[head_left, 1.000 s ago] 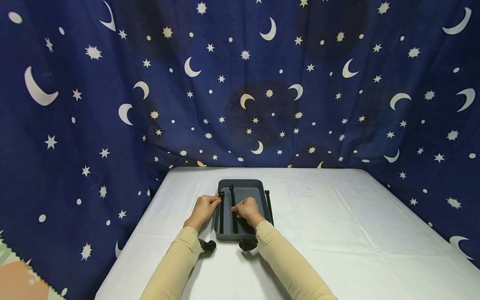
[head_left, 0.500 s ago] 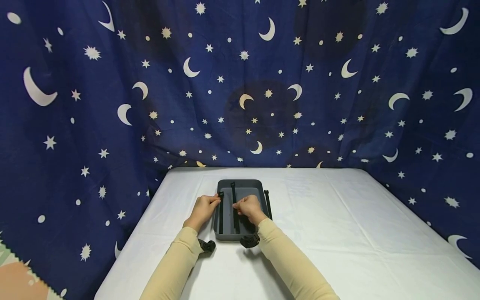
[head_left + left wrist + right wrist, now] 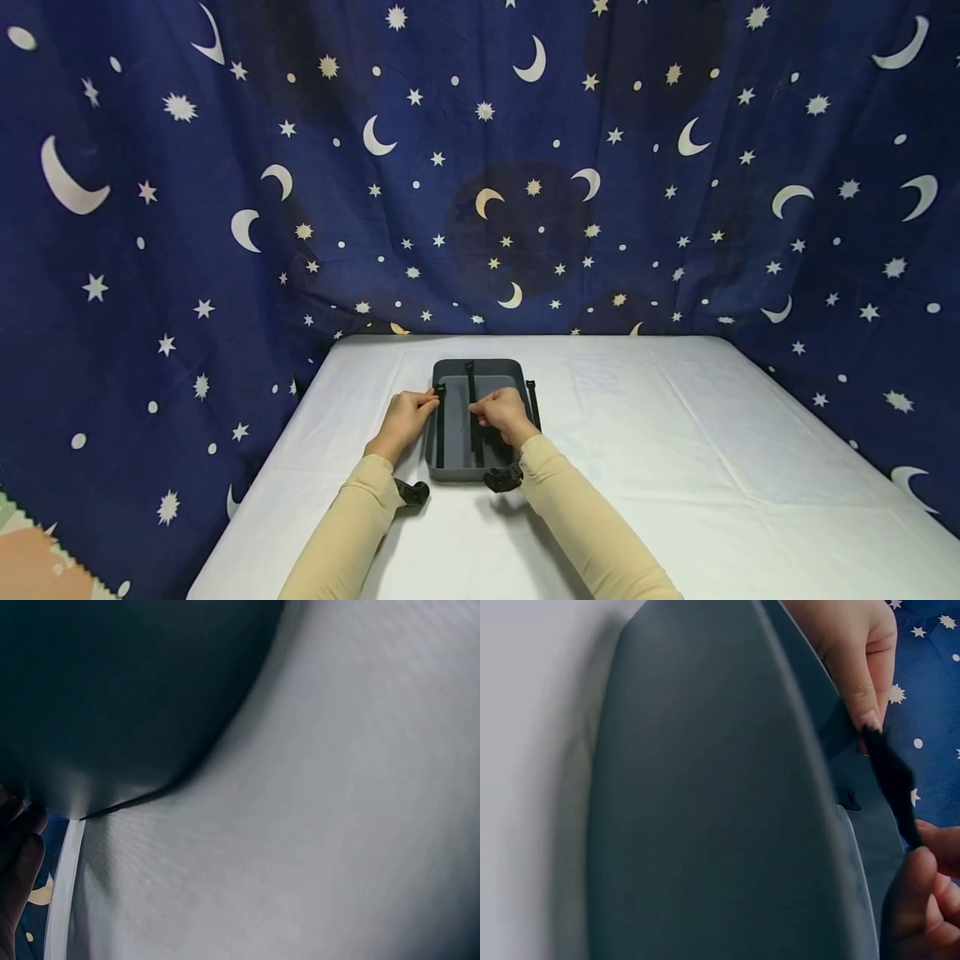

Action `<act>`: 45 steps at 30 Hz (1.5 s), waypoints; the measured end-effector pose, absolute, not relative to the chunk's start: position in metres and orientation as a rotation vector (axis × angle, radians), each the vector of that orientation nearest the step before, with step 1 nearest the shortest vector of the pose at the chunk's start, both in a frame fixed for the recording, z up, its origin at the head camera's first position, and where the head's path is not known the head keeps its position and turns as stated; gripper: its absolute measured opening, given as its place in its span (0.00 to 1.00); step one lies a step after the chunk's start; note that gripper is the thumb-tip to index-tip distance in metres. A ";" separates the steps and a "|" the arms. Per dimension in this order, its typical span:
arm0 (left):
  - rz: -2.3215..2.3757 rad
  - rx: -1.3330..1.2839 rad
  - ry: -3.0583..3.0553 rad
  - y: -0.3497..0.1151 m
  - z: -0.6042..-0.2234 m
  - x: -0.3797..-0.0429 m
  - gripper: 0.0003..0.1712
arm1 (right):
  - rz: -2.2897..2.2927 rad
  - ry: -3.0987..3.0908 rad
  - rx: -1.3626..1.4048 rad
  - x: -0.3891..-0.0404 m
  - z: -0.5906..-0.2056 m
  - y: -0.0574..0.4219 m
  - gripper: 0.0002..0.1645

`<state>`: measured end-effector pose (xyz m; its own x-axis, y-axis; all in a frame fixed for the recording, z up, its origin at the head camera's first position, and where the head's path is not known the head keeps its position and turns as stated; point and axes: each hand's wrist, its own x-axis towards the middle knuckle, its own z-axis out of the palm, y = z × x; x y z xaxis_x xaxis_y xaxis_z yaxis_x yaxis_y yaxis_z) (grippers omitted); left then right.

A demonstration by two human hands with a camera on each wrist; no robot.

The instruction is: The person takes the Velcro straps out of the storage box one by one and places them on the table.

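Observation:
My right hand (image 3: 504, 412) is over the grey tray (image 3: 457, 475), pinching a black strap (image 3: 472, 383) that looks like a cable tie. The strap's headed far end reaches the tray's back wall. In the right wrist view, thumb and fingertip grip this strap (image 3: 892, 776) at its lower part. My left hand (image 3: 405, 417) holds the tray's left rim, thumb at the inner side; in the left wrist view its fingers touch the tray's outer wall (image 3: 112, 690). Another black cable tie (image 3: 440, 429) lies lengthwise in the tray along the left wall, its head beside my left fingertips.
A third black strap (image 3: 533, 402) runs along the tray's right edge; whether it lies on the rim or outside is unclear. The tray stands on a table with a white cloth (image 3: 675, 467). A blue curtain (image 3: 420, 208) with moons and stars hangs behind.
My right hand has moved slightly right and away with the pinched strap, whose head has shifted towards the back wall. My left hand stays at the rim.

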<state>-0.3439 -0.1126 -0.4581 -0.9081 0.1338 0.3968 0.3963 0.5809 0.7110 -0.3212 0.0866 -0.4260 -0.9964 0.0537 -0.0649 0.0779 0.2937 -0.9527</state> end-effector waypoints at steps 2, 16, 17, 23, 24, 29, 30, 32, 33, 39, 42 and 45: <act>-1.240 -0.436 -2.508 -0.113 -0.458 -0.344 0.12 | -1.875 2.491 0.119 -0.321 -0.425 0.088 0.05; -1.217 -0.444 -2.498 -0.113 -0.461 -0.345 0.11 | -1.915 2.454 0.124 -0.323 -0.419 0.100 0.06; -1.208 -0.449 -2.498 -0.113 -0.461 -0.345 0.11 | -1.913 2.453 0.131 -0.323 -0.419 0.101 0.07; -1.199 -0.455 -2.505 -0.113 -0.461 -0.345 0.11 | -1.898 2.459 0.154 -0.323 -0.419 0.104 0.07; -1.208 -0.448 -2.507 -0.113 -0.461 -0.345 0.11 | -1.902 2.457 0.153 -0.323 -0.419 0.105 0.07; -1.218 -0.439 -2.502 -0.112 -0.461 -0.346 0.11 | -1.910 2.453 0.155 -0.324 -0.417 0.108 0.07; -1.229 -0.431 -2.503 -0.112 -0.461 -0.346 0.11 | -1.907 2.455 0.159 -0.324 -0.417 0.109 0.08; -1.234 -0.431 -2.501 -0.112 -0.461 -0.346 0.11 | -1.908 2.453 0.162 -0.325 -0.417 0.111 0.08; -1.227 -0.440 -2.497 -0.112 -0.461 -0.346 0.11 | -1.913 2.449 0.166 -0.325 -0.416 0.111 0.08; -1.223 -0.449 -2.489 -0.111 -0.460 -0.344 0.11 | -1.970 2.400 0.167 -0.326 -0.415 0.115 0.08; -1.222 -0.439 -2.491 -0.111 -0.461 -0.344 0.11 | -2.004 2.371 0.162 -0.327 -0.415 0.116 0.07; -1.209 -0.440 -2.493 -0.111 -0.461 -0.344 0.11 | -2.033 2.354 0.159 -0.328 -0.415 0.117 0.06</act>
<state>-0.3442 -0.1114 -0.4610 -0.8963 0.1288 0.4244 0.4130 0.5913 0.6927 -0.3282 0.1171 -0.4152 -0.9944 0.0590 -0.0873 0.0950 0.1427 -0.9852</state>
